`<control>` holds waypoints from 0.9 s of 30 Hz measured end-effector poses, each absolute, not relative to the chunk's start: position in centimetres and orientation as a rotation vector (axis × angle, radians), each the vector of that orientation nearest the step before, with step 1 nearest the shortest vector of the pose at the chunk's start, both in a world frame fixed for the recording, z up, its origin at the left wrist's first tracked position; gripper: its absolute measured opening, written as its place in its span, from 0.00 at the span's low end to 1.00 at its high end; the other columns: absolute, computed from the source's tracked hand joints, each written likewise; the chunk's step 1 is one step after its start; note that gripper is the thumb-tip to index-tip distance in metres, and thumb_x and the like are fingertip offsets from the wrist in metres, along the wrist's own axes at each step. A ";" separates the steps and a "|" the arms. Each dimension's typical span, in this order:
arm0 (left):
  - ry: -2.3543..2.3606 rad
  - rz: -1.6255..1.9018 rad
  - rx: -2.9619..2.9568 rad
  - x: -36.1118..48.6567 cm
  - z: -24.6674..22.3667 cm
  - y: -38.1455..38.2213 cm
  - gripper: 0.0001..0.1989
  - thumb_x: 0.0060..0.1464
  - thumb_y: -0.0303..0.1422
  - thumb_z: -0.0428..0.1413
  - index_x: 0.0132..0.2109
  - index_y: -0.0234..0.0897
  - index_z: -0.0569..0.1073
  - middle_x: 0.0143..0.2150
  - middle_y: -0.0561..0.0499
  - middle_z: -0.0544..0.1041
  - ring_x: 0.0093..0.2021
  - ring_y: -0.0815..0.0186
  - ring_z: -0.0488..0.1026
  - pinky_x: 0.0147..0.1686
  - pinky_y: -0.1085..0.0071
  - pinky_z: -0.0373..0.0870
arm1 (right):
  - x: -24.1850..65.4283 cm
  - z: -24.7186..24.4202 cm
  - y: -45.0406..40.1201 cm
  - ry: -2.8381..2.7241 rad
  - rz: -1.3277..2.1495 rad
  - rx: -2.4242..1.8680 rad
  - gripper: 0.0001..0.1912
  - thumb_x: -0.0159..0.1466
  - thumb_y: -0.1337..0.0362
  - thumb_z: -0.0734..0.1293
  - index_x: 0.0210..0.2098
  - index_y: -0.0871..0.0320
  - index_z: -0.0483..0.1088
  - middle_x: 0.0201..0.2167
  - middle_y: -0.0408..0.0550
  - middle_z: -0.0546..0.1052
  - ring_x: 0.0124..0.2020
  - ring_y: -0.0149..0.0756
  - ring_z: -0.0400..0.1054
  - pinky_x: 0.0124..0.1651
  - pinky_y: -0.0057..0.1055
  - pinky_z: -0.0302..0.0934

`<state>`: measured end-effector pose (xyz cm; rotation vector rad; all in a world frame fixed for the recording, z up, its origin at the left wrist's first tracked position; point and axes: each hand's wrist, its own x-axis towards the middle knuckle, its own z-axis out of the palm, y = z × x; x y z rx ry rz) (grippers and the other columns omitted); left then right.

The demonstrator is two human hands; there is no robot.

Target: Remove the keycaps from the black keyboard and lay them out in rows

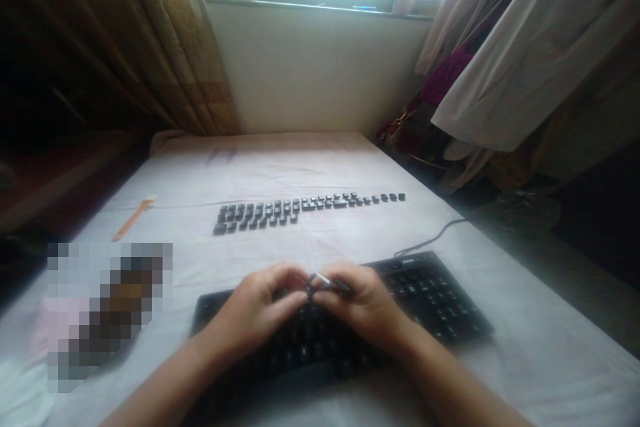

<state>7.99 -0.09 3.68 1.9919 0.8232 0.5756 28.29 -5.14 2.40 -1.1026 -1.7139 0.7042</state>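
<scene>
My left hand [265,300] and right hand [360,297] meet over the keyboard [440,300]. My right fingers pinch a slim metallic tool [330,281]; my left fingertips nearly close by its tip, on what I can't tell. Loose keys [257,215] lie in rows beyond, the orange brush [134,219] to their left.

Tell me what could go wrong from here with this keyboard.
The pointed metal tool in the right hand might slip and scratch the keyboard or jab the left hand.
The small loose keycaps could scatter or get mixed up if the cloth is tugged.
</scene>
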 end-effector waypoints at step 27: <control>1.433 0.822 2.018 1.9 1.4 6.9 0.17 0.54 0.47 0.53 0.43 0.43 0.78 0.39 0.50 0.83 0.39 0.56 0.80 0.40 0.64 0.73 | 29.9 5.3 1.8 -1.520 0.953 -1.791 0.05 0.58 0.66 0.69 0.29 0.60 0.77 0.26 0.45 0.79 0.26 0.32 0.69 0.31 0.27 0.63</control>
